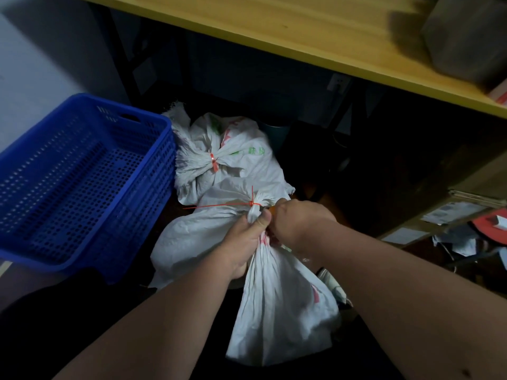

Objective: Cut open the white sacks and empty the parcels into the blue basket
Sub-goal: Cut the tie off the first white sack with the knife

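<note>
At the gathered neck of the near white sack (277, 292), the left hand (244, 242) has its fingers curled tight round the bunched cloth, thumb pressed up just under the orange zip tie (253, 204) that cinches it. The right hand (297, 224) is against the same neck from the other side, touching the left; its fingers are turned away and hidden behind the knuckles, so what they grip cannot be told, though a sliver of orange shows just beside them at the tie. The tie's long tail sticks out toward the blue basket.

Red print on the near sack is creased and partly covered by the wrists, unreadable. Just beyond the tied neck lies the second white sack (241, 149), closed with its own orange tie (214, 163); its green and red markings are blurred and folded, so no word can be made out. No parcels show; both sacks are closed.

Left of the tied neck, close beside both sacks, stands the blue basket (68, 242), perforated, its near corner cut off by the frame edge. Beyond and above the neck runs a yellow wooden bench (315, 37), dark underneath. Right of the neck, a cardboard box (452, 215) bears white shipping labels too small to read, and a red object (491, 224) is cropped at the edge.
</note>
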